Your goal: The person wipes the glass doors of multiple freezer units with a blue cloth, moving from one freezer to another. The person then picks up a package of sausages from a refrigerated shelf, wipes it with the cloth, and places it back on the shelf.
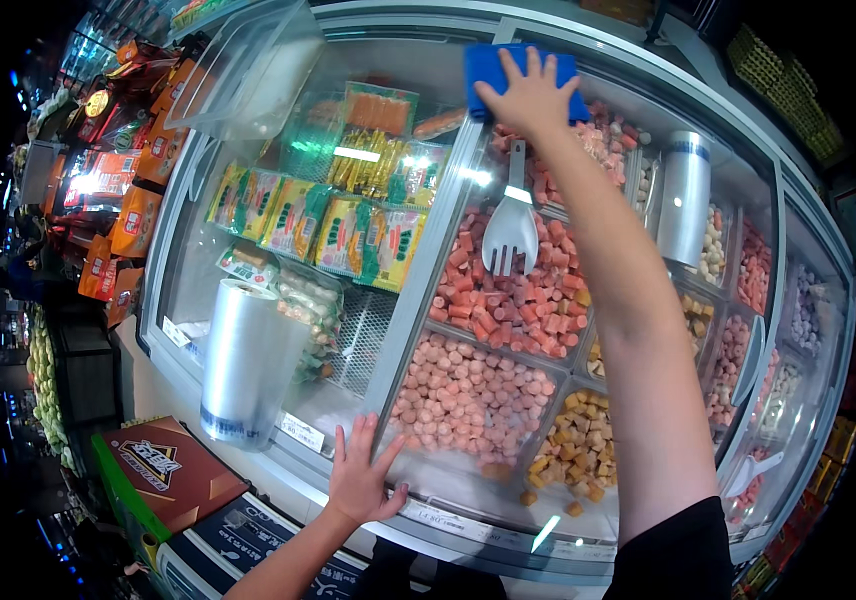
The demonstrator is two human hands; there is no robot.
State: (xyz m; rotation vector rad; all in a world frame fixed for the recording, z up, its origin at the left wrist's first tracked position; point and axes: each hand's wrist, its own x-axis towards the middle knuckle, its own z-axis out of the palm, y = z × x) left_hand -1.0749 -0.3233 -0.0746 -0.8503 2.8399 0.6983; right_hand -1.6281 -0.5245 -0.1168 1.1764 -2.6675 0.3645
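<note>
My right hand (531,96) lies with fingers spread on a folded blue cloth (483,66), holding it against the glass near the far edge of a chest freezer (390,352). My left hand (362,471) is empty, fingers apart, at the freezer's near edge by the sliding-lid frame. Under the glass between them are pink cylindrical frozen pieces (473,315) and round pink balls (465,397). Yellow-brown cubes (578,431) fill a bin to the right. A slotted serving scoop (512,225) lies over the pink pieces. My right forearm hides some of the bins.
A roll of clear plastic bags (237,360) stands at the near left, another roll (684,195) at the right. A clear plastic bin (248,71) sits at the far left corner. Yellow packets (297,221) lie inside the freezer. A brown-and-green box (173,469) is at the lower left.
</note>
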